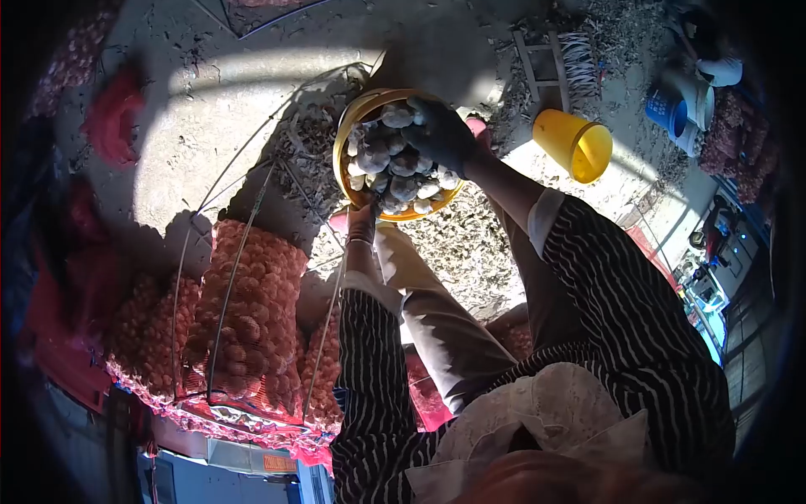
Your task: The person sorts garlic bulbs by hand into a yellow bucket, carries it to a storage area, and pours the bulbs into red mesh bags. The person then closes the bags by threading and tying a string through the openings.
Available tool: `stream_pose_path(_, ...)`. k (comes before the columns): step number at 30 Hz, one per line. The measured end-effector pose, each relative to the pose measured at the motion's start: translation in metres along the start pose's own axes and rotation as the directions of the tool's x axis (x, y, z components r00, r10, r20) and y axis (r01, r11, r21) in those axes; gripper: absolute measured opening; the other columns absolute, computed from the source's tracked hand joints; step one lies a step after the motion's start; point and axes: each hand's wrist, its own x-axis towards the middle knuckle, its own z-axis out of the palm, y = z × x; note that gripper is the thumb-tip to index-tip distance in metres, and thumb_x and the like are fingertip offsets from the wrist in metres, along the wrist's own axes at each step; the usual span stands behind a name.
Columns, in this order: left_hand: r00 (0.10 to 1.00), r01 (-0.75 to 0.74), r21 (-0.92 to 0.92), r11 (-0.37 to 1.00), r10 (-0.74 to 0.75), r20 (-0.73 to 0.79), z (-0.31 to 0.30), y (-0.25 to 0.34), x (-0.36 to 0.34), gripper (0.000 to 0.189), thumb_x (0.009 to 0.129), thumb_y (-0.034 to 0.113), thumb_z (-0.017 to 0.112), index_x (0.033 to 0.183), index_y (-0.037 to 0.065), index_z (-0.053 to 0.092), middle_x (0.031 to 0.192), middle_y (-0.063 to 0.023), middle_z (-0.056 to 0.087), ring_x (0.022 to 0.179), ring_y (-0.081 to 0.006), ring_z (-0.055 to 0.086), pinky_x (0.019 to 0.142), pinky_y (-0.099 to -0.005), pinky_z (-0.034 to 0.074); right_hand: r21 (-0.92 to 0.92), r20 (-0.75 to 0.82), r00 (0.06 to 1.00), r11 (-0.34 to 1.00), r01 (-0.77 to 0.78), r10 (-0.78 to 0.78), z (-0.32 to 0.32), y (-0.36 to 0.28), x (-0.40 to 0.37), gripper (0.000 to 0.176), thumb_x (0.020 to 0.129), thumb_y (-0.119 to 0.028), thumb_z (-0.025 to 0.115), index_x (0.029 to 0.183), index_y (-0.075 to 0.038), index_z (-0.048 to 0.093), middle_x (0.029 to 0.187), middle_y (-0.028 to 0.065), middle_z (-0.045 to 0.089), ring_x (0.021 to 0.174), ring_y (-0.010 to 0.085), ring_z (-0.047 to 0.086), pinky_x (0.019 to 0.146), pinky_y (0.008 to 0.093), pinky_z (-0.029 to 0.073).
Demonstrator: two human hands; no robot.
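A yellow bucket [342,151] full of garlic bulbs [375,156] is in front of my legs, its opening facing me. My left hand [363,220] is at the near left rim, fingers wrapped round the edge. My right hand [443,134], in a dark glove, lies over the bulbs at the right side of the bucket; its fingers are spread, and what lies under the palm is hidden.
Net sacks of bulbs [243,319] stand at the left inside thin metal frames. An empty yellow bucket [564,139] lies tilted at the right, near a small wooden frame [541,71]. Farther right are a blue bucket [666,113], more sacks [739,147] and a person [718,71].
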Motion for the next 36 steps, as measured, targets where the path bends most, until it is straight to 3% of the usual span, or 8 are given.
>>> stream_pose_path(4,0.844,-0.485,0.258,0.836,0.525,-0.113,0.011,-0.007,-0.04,0.068,0.072,0.018,0.071,0.131,-0.002,0.043,0.123,-0.0184,0.053,0.114,-0.028,0.052,0.097,-0.0366,0.041,-0.158,-0.268,0.958,0.976,-0.148,0.102,0.048,-0.041,0.011,0.058,0.071,-0.035,0.072,0.118,-0.007,0.054,0.111,0.0159,0.061,0.099,0.032,0.06,0.086,0.0422,0.047)
stream_pose_path(8,0.474,-0.403,0.897,0.18,0.88,0.037,0.07,0.069,-0.127,0.079,0.071,0.043,0.073,0.138,0.015,0.042,0.139,-0.024,0.034,0.128,-0.0451,0.032,0.102,-0.0598,0.029,-0.038,-0.302,0.869,0.906,-0.421,0.392,0.069,-0.04,0.027,0.056,0.07,-0.043,0.073,0.11,-0.008,0.055,0.1,0.0129,0.064,0.093,0.0282,0.063,0.083,0.0414,0.048)
stream_pose_path(10,0.525,-0.464,0.88,0.098,0.831,0.184,0.084,0.085,-0.123,0.083,0.067,0.05,0.074,0.138,0.02,0.042,0.144,-0.0234,0.026,0.133,-0.0474,0.021,0.105,-0.0632,0.024,0.005,-0.097,0.823,0.827,-0.561,0.559,0.048,-0.046,0.034,0.056,0.07,-0.044,0.074,0.109,-0.008,0.056,0.1,0.0133,0.063,0.096,0.0276,0.062,0.086,0.0399,0.048)
stream_pose_path(15,0.669,-0.318,0.948,-0.017,0.705,0.237,0.111,0.115,-0.1,0.083,0.06,0.055,0.078,0.131,0.027,0.047,0.145,-0.0216,0.021,0.134,-0.0488,0.016,0.106,-0.0611,0.026,-0.153,-0.26,0.965,0.988,-0.034,-0.008,0.021,0.005,0.002,0.041,0.072,-0.036,0.071,0.099,-0.007,0.061,0.096,0.0118,0.065,0.093,0.0252,0.063,0.08,0.0353,0.051)
stream_pose_path(19,0.658,-0.392,0.916,0.086,0.723,0.214,0.111,0.112,-0.099,0.071,0.064,0.049,0.077,0.127,0.029,0.05,0.142,-0.0199,0.026,0.129,-0.0482,0.023,0.103,-0.0576,0.033,0.427,0.027,0.989,0.893,-0.142,0.145,0.01,0.024,-0.021,0.044,0.076,-0.024,0.068,0.116,-0.007,0.058,0.107,0.0105,0.06,0.105,0.0199,0.058,0.087,0.0333,0.049)
stream_pose_path(24,0.569,-0.412,0.911,0.008,0.784,0.25,0.098,0.1,-0.106,0.067,0.066,0.042,0.075,0.126,0.027,0.05,0.139,-0.0182,0.031,0.124,-0.0444,0.03,0.098,-0.0541,0.038,0.329,0.09,0.994,0.941,-0.085,0.058,0.022,0.025,-0.037,0.048,0.077,-0.027,0.068,0.119,-0.008,0.055,0.108,0.0104,0.059,0.107,0.0195,0.058,0.088,0.0335,0.05)
stream_pose_path(31,0.879,-0.199,0.975,-0.095,0.423,0.221,0.118,0.165,-0.118,0.09,0.067,0.044,0.077,0.143,0.028,0.032,0.144,-0.013,0.032,0.122,-0.0377,0.044,0.093,-0.0438,0.048,0.15,0.247,0.957,0.97,-0.192,0.151,0.022,0.009,-0.003,0.043,0.084,-0.033,0.059,0.12,-0.011,0.056,0.103,0.0101,0.062,0.1,0.0208,0.061,0.085,0.0338,0.05)
stream_pose_path(36,0.888,-0.343,0.911,0.229,0.395,0.235,0.119,0.151,-0.072,0.091,0.071,0.043,0.075,0.145,0.026,0.025,0.137,-0.0121,0.043,0.115,-0.029,0.056,0.092,-0.0384,0.049,0.123,0.514,0.857,0.985,-0.118,0.038,-0.001,-0.018,0.042,0.039,0.089,-0.037,0.051,0.12,-0.014,0.056,0.109,0.0076,0.062,0.101,0.0241,0.06,0.092,0.0362,0.046)
